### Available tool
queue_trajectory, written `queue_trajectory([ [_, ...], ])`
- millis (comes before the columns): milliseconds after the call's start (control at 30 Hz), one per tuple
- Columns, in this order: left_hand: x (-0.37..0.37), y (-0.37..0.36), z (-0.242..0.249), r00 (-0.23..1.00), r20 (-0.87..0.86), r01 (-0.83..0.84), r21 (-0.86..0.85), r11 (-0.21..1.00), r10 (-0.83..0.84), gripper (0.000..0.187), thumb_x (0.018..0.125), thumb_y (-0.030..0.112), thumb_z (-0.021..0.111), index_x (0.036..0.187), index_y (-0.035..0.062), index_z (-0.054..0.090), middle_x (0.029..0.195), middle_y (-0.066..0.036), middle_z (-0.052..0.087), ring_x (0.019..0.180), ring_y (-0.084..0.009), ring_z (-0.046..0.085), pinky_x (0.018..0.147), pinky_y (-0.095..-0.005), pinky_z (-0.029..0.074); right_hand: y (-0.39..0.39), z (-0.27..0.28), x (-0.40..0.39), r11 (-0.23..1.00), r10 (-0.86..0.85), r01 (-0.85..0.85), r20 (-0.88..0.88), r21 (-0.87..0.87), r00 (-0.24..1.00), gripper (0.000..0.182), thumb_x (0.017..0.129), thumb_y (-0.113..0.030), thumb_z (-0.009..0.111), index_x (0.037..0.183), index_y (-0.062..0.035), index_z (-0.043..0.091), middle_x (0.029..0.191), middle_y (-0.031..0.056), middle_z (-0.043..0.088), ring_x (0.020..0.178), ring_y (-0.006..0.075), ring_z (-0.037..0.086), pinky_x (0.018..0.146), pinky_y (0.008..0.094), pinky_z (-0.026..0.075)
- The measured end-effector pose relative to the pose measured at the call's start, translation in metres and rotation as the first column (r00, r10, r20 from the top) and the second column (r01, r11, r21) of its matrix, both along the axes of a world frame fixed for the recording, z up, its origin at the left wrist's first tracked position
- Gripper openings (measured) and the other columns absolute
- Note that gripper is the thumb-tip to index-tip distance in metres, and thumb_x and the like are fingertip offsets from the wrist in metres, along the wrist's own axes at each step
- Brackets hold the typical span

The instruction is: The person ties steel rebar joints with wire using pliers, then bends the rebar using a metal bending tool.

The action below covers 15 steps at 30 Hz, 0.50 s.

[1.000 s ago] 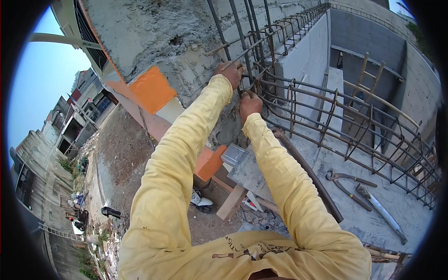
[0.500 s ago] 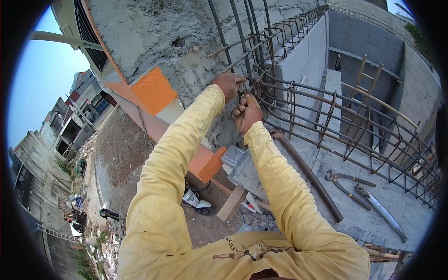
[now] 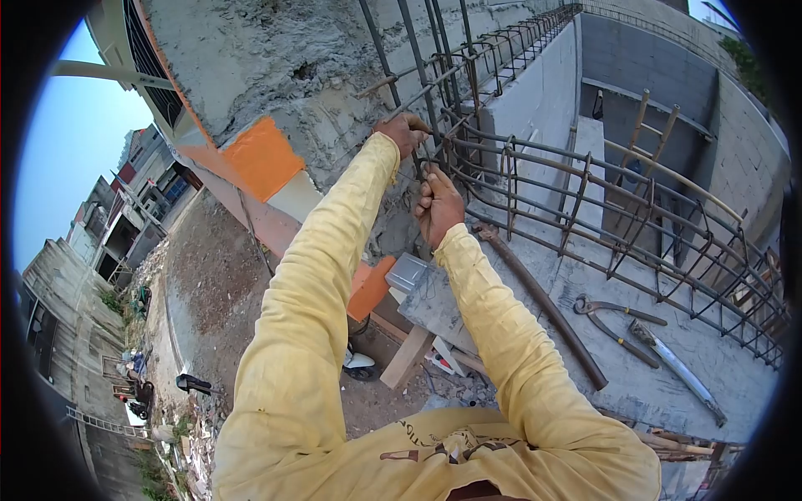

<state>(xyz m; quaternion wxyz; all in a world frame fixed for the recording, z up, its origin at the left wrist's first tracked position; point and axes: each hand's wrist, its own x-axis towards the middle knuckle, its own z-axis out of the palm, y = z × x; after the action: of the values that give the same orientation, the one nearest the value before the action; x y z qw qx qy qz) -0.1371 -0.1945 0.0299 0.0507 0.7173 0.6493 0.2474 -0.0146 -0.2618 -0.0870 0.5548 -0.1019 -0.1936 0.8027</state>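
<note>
Both my hands work close together where upright steel bars point(image 3: 415, 52) meet a horizontal rebar cage point(image 3: 576, 196). My left hand point(image 3: 401, 135) is closed, its fingers bent against the bars from the left. Just below it, my right hand point(image 3: 440, 210) is closed in a pinch, thumb and forefinger raised to the bar joint. Whatever thin piece the fingertips grip is too small and shadowed to make out. Rough grey concrete point(image 3: 309, 125) stands behind the left hand. Below the right hand, a clear plastic box point(image 3: 408, 273) sits at the slab's edge.
On the concrete slab point(image 3: 551, 275) right of my right arm lie a long brown metal bar point(image 3: 547, 311), pincers point(image 3: 592, 306) with yellow-black handles and a silvery rod point(image 3: 681, 373). A bamboo ladder point(image 3: 654, 138) leans beyond the cage. Left, the ground point(image 3: 221, 267) drops well below.
The view has shifted slightly, so the bars and tools sit a little further left. Both hands stay at the same bar joint, fingers closed.
</note>
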Motion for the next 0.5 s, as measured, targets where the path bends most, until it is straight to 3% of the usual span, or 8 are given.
queue_trajectory([
  [33, -0.001, 0.001, -0.001, 0.998, 0.06, -0.008, -0.001, 1.0, 0.008, 0.024, 0.086, 0.021, 0.069, 0.105, 0.0062, 0.072, 0.096, -0.013, 0.073, 0.092, -0.0234, 0.067, 0.084, -0.036, 0.049, -0.001, 0.0, 0.0, 1.0, 0.007, -0.007, -0.011, -0.002, 1.0, 0.04, 0.102, -0.017, 0.049, 0.141, -0.0081, 0.048, 0.071, -0.0038, 0.049, 0.053, 0.0052, 0.042, 0.048, 0.0237, 0.038],
  [133, 0.011, -0.008, 0.001, 0.997, 0.032, -0.078, 0.032, 0.996, 0.077, 0.024, 0.083, 0.02, 0.074, 0.102, 0.006, 0.071, 0.096, -0.014, 0.072, 0.093, -0.026, 0.068, 0.085, -0.0381, 0.049, -0.002, -0.001, 0.005, 1.0, 0.016, -0.016, -0.012, -0.005, 1.0, 0.039, 0.102, -0.016, 0.049, 0.14, -0.0075, 0.049, 0.07, -0.0037, 0.049, 0.052, 0.0056, 0.042, 0.047, 0.0242, 0.038],
  [233, 0.022, -0.009, -0.003, 0.971, -0.136, -0.184, 0.098, 0.978, 0.197, 0.034, 0.081, 0.026, 0.078, 0.105, 0.0049, 0.067, 0.102, -0.016, 0.071, 0.096, -0.031, 0.067, 0.086, -0.0404, 0.05, -0.007, -0.005, 0.012, 1.0, 0.021, -0.02, 0.036, -0.01, 0.999, 0.038, 0.102, -0.016, 0.049, 0.139, -0.0075, 0.05, 0.069, -0.0036, 0.048, 0.051, 0.0062, 0.041, 0.047, 0.0249, 0.038],
  [333, 0.031, -0.016, 0.0, 0.929, -0.116, -0.343, 0.082, 0.936, 0.351, 0.047, 0.078, 0.035, 0.081, 0.109, 0.0045, 0.064, 0.11, -0.019, 0.069, 0.102, -0.036, 0.066, 0.088, -0.043, 0.05, -0.012, -0.013, 0.02, 0.998, 0.063, -0.063, 0.035, -0.004, 0.997, 0.036, 0.102, -0.017, 0.05, 0.137, -0.0084, 0.051, 0.067, -0.0036, 0.047, 0.051, 0.0068, 0.041, 0.047, 0.0257, 0.038],
  [433, 0.014, -0.007, -0.011, 0.92, -0.126, -0.347, 0.174, 0.922, 0.37, 0.057, 0.076, 0.043, 0.082, 0.111, 0.0027, 0.063, 0.113, -0.022, 0.067, 0.106, -0.0383, 0.064, 0.09, -0.0449, 0.05, -0.01, -0.026, 0.026, 0.993, 0.12, -0.12, 0.026, 0.012, 0.992, 0.034, 0.102, -0.019, 0.051, 0.135, -0.0099, 0.052, 0.066, -0.0042, 0.045, 0.051, 0.0066, 0.041, 0.048, 0.0255, 0.038],
  [500, 0.027, -0.014, -0.001, 0.89, -0.149, -0.428, 0.049, 0.903, 0.43, 0.06, 0.076, 0.047, 0.081, 0.11, 0.0013, 0.062, 0.113, -0.023, 0.066, 0.107, -0.0386, 0.064, 0.09, -0.0452, 0.05, -0.008, -0.028, 0.028, 0.991, 0.136, -0.137, 0.069, 0.006, 0.988, 0.033, 0.102, -0.021, 0.052, 0.133, -0.0116, 0.052, 0.064, -0.0057, 0.043, 0.051, 0.0056, 0.04, 0.049, 0.0245, 0.037],
])
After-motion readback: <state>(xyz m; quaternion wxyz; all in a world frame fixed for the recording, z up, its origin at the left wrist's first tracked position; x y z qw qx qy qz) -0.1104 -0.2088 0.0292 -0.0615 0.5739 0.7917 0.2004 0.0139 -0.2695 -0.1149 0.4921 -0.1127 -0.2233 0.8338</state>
